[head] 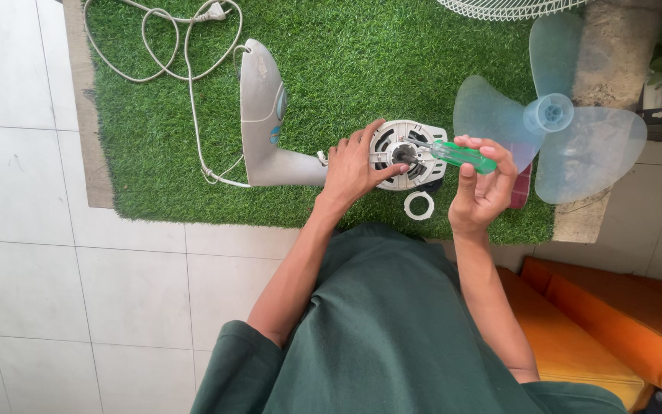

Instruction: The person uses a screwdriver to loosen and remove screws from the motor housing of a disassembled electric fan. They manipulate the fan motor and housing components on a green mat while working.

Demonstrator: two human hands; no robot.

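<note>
Right, left hand [358, 165] pins the fan motor [406, 153] steady w/ spread fingers, right hand [483, 188] fist-clamped on green screwdriver [461, 156], tip angled into the hub.

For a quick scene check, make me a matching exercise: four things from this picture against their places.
Things:
1. screwdriver
2. white ring
3. fan blade
4. plug

Places:
A. top of the grass mat, at the cord's end
B. in the right hand
C. on the mat, right of the motor
D. on the mat, just below the motor

Pairs: 1-B, 2-D, 3-C, 4-A
</note>
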